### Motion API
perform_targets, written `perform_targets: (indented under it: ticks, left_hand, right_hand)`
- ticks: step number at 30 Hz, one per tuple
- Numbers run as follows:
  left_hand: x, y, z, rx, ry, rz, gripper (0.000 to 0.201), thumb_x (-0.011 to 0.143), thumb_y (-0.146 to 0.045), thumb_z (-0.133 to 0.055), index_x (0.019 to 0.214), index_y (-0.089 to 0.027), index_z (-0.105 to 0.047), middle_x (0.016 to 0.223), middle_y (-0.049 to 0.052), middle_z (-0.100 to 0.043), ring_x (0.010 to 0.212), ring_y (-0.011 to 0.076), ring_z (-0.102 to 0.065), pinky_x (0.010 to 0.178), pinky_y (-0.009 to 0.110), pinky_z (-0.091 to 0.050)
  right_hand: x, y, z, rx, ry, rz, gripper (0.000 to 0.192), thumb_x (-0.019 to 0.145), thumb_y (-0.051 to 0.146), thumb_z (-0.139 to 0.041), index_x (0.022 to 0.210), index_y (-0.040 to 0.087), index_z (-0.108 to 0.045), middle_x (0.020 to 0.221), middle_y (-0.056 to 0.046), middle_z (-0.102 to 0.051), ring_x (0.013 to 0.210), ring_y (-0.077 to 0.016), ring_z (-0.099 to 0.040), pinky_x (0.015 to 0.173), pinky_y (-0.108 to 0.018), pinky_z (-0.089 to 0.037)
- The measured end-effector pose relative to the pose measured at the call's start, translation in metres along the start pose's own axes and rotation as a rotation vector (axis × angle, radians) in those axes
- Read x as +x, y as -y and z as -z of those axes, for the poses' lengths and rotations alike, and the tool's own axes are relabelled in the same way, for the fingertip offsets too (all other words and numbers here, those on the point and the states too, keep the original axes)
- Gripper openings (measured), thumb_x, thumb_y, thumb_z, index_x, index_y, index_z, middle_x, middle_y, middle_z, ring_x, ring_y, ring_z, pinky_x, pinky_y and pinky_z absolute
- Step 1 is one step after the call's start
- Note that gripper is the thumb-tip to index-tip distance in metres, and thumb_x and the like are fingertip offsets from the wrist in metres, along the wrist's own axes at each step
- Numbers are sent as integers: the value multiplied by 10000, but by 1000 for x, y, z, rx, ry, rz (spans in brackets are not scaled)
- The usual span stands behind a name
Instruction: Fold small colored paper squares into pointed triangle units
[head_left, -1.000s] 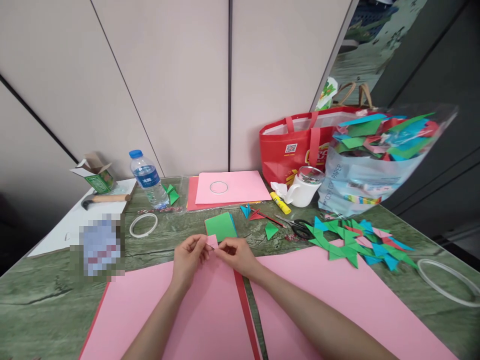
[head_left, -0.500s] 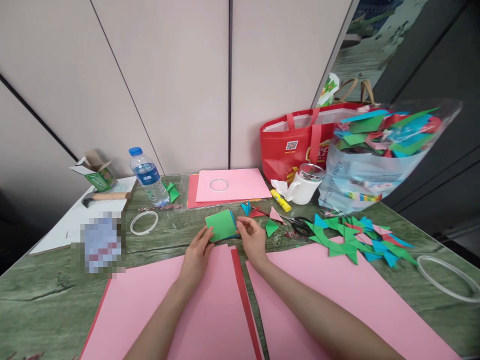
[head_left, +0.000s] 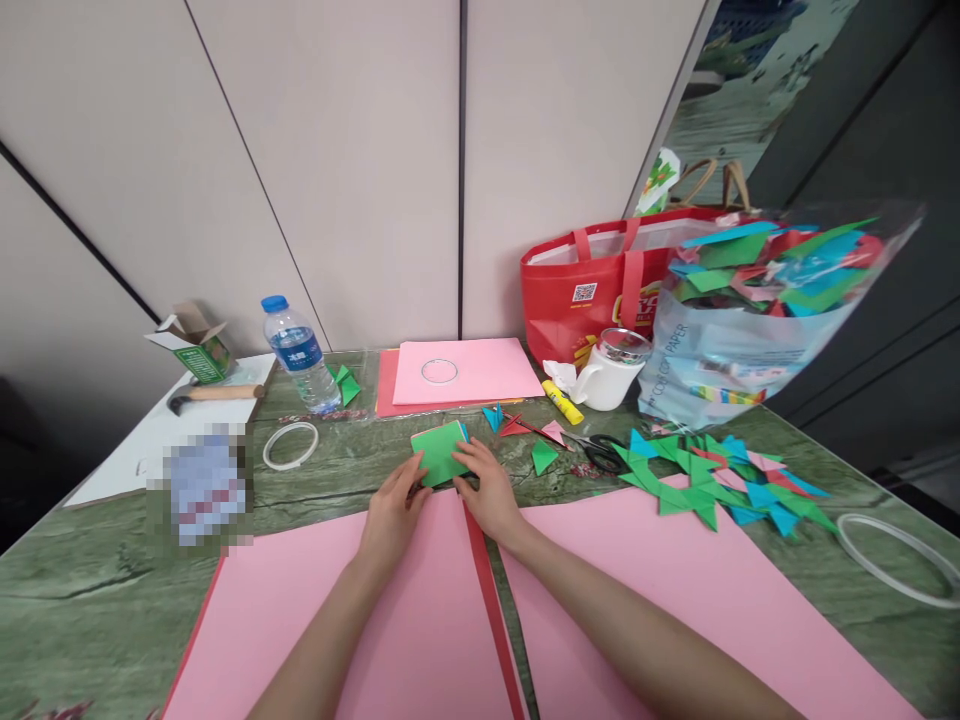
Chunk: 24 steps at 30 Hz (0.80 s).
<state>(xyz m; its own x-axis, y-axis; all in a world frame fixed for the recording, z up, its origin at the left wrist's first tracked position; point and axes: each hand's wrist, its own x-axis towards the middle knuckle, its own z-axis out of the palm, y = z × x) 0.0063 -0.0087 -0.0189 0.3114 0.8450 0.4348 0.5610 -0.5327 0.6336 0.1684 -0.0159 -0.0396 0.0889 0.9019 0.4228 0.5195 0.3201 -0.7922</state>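
Note:
My left hand (head_left: 392, 515) and my right hand (head_left: 489, 490) meet at a small stack of square papers with a green sheet (head_left: 437, 451) on top, lying on the green table (head_left: 90, 590). The left fingertips pinch the stack's near left corner. The right fingers rest on its near right edge. A small folded pink triangle (head_left: 554, 432) lies on the table to the right, beside a green folded triangle (head_left: 541, 457). Large pink sheets (head_left: 420, 630) lie under my forearms, with a red sheet's edge showing between them.
Scissors (head_left: 600, 452), a yellow glue stick (head_left: 562, 402), a white mug (head_left: 609, 374), a red bag (head_left: 600, 290) and a clear bag of coloured paper (head_left: 750, 310) stand at right. Folded shapes (head_left: 712, 480) pile nearby. A water bottle (head_left: 296, 355), white rings (head_left: 289, 446) and a hammer (head_left: 210, 396) are at left.
A second ago both hands were folding a small pink piece; it now lies on the table at right. The hands moved forward onto the green stack, and the right fingers have come down on it.

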Motion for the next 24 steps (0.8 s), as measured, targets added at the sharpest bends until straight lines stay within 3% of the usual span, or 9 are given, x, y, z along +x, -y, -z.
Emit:
perform_targets:
  ticks: [10,15,21,24]
  left_hand:
    - [2,-1,2,-44,-72,17,390,790,-209,-485,1179,-229,-470,887,41,-671,848,186,-622,786,341,-472]
    - [4,-11,7,-60,-147,90,398,802,-237,-467,1198,-207,-440,797,19,-672,734,161,-627,745,317,-476]
    - [3,-16,7,-305,-218,204,396,743,-274,-547,1130,-214,-489,1047,70,-601,844,184,-619,758,338,-495]
    - [4,-15,6,-466,-280,304,387,677,-295,-618,1039,-182,-542,933,68,-624,808,197,-625,736,360,-511]
  right_hand:
    - [1,1,0,4,-27,35,240,686,107,-588,893,206,-660,1060,-93,-596,1118,-254,-431,917,-455,-352]
    - [1,6,2,14,-38,85,174,751,144,-540,841,216,-670,1009,-77,-607,1112,-232,-419,905,-427,-363]
    - [2,20,10,86,-177,96,135,783,177,-518,804,230,-641,856,-53,-628,929,-206,-504,844,-392,-397]
    - [2,27,14,119,-237,80,136,804,191,-483,814,220,-616,840,-53,-616,892,-197,-517,818,-372,-411]
